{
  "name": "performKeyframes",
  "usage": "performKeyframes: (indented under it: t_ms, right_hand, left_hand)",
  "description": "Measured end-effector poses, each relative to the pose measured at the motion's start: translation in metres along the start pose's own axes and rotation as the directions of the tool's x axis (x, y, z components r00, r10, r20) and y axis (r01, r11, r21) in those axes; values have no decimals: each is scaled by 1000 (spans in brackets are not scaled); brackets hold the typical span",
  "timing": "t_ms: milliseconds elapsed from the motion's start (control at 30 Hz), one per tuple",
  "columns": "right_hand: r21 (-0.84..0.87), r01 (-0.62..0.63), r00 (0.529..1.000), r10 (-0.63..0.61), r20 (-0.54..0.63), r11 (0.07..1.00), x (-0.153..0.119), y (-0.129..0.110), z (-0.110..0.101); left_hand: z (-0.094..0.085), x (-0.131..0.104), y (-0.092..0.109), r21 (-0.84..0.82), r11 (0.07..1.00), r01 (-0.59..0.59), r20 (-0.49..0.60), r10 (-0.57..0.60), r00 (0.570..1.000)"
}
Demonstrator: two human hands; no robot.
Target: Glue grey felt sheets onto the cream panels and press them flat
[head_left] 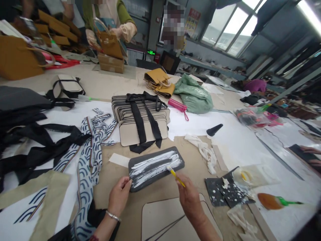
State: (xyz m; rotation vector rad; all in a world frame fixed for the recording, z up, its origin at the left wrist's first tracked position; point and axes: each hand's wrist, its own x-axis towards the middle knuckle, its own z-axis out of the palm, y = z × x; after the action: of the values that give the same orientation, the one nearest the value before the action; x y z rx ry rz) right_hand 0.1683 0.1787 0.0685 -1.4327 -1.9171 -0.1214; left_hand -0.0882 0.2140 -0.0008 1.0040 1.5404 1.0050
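Fingers of the right hand (190, 198) are curled snugly round a yellow brush (178, 177), its pale tip right down on the dark panel (155, 168)! White streaks (146, 171) sweep along the panel's length, with a dark border showing all round. Over to the left hand (118, 198): thumb and fingertips pinched together on the panel's left edge. That panel lies flat on the brown sheet (110, 182), just this side of the strapped stack (142, 117), a pale strip (119, 160) tucked beside it. Nearer still, a beige board (160, 217) sits partly behind the right forearm. Out right, white-spattered black scraps (215, 191) and an amber bottle (269, 201) on its side; out left, patterned ribbons (86, 180) trail down the table. Across the way, a co-worker's hands are on a tan bag (110, 43).
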Motion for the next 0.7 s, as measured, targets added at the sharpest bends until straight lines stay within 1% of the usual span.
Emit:
performKeyframes:
  t_ms: [33,133,200,233,300,367,433,500,533,567,633,700]
  right_hand:
    - [-2,-14,1000,14,-24,1000,-2,-1,-2]
    - [-83,-44,991,33,-128,996,-6,2,-5]
    - [-68,-50,991,41,-131,996,-8,-4,-3]
    - [-14,-49,993,48,-110,999,-8,-11,0]
    - [146,-79,994,89,-62,986,-7,-34,6]
    - [308,-170,982,186,-23,936,-4,-59,13]
    - [429,-303,947,319,36,851,-1,-73,20]
    - [504,-429,895,430,123,750,2,-71,26]
    - [516,-475,870,470,152,713,3,-65,27]
    - [509,-508,849,505,159,695,4,-57,28]
    - [455,-546,817,567,105,703,8,-41,26]
    - [416,-557,803,594,47,719,16,-34,24]
  left_hand:
    - [0,-1,0,-14,1000,9,1,-9,1000]
    - [1,-4,3,-67,997,28,8,-27,1000]
    - [1,-6,6,-94,995,26,8,-25,1000]
    - [2,-6,8,-103,994,22,8,-21,1000]
    - [2,-7,12,-115,993,21,16,-19,1000]
    - [1,-8,15,-124,991,40,38,-36,999]
    - [2,-8,17,-138,988,75,53,-68,996]
    - [2,-8,18,-155,983,98,58,-90,994]
    - [3,-8,18,-160,982,104,55,-96,994]
    - [3,-8,17,-160,981,107,52,-100,994]
    - [4,-7,15,-154,981,114,49,-108,993]
    - [4,-7,14,-148,982,121,49,-115,992]
